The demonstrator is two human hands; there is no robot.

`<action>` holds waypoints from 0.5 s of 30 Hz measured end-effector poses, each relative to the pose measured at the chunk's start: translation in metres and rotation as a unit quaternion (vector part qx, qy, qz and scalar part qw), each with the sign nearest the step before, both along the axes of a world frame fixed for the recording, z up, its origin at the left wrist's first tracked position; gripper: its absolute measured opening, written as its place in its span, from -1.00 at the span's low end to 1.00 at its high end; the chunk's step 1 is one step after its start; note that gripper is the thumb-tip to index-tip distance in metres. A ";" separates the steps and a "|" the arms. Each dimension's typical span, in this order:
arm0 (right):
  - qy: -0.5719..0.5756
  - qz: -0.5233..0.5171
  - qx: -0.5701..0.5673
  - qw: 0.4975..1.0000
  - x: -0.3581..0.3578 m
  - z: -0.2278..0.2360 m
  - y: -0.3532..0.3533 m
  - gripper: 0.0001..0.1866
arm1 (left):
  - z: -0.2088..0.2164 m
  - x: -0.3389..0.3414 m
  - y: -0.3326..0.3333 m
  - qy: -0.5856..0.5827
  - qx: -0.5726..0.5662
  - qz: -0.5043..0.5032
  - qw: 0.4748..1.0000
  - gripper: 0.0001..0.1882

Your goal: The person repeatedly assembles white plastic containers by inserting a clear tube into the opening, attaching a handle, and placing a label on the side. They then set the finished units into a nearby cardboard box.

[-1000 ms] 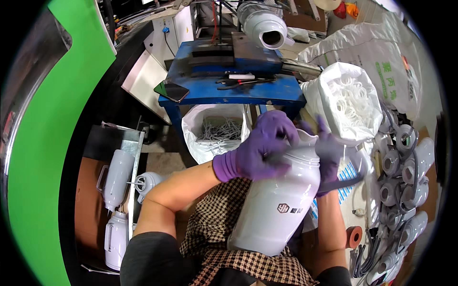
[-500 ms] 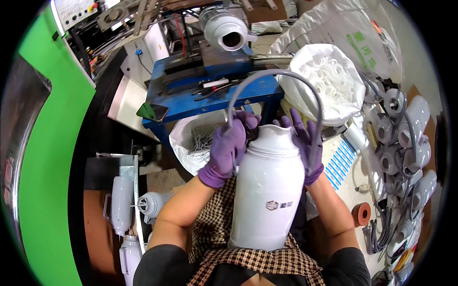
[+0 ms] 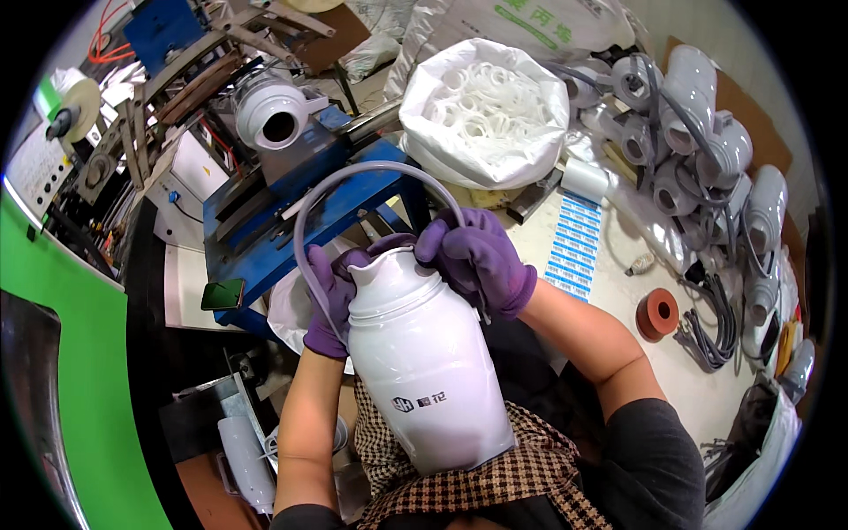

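A white thermos flask shell (image 3: 422, 353) with a pouring lip and a small dark mark leans tilted on my lap, its mouth away from me. A long grey carrying handle (image 3: 371, 168) arches over its mouth. My left hand (image 3: 329, 300), in a purple glove, wraps round the left of the shell's neck, beside the handle's left end. In a matching glove, my right hand (image 3: 484, 261) is closed with bent fingers at the right of the neck, round the handle's right end. What lies under its fingertips is hidden.
A blue workbench (image 3: 305, 231) with tools stands ahead, a phone (image 3: 223, 295) on its corner. Beyond my hands sits a white sack of clear rings (image 3: 486, 115). To the right are blue-and-white label strips (image 3: 574, 247), a brown tape roll (image 3: 657, 314), coiled cables (image 3: 711, 331) and piled grey flask parts (image 3: 680, 190).
The view has turned right. The shell has tilted leftward at its mouth. My right hand went from spread fingers to closed at the handle's right end; my left moved round the neck.
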State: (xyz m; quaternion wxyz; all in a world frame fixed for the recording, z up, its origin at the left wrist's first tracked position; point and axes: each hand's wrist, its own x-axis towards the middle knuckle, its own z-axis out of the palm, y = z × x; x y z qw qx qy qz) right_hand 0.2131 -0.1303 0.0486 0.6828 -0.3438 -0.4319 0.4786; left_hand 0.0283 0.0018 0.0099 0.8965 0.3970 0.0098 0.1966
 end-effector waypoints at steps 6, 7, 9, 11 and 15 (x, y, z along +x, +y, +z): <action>-0.023 -0.008 -0.043 0.999 0.002 0.016 -0.005 -0.79 | -0.003 0.015 0.003 -0.093 0.017 -0.104 0.990 0.18; -0.060 -0.018 -0.012 0.998 0.006 0.015 -0.004 -0.78 | -0.003 0.018 0.001 -0.096 0.016 -0.101 0.990 0.16; -0.031 -0.011 -0.018 0.999 0.010 0.012 -0.003 -0.78 | -0.005 0.022 -0.006 -0.103 0.012 -0.097 0.990 0.13; -0.039 -0.027 -0.022 0.999 0.010 0.011 -0.005 -0.79 | -0.006 0.025 -0.011 -0.113 0.007 -0.092 0.989 0.09; -0.144 -0.136 0.039 0.979 -0.012 0.018 -0.016 -0.80 | -0.014 0.020 -0.007 -0.031 0.029 -0.001 0.999 0.02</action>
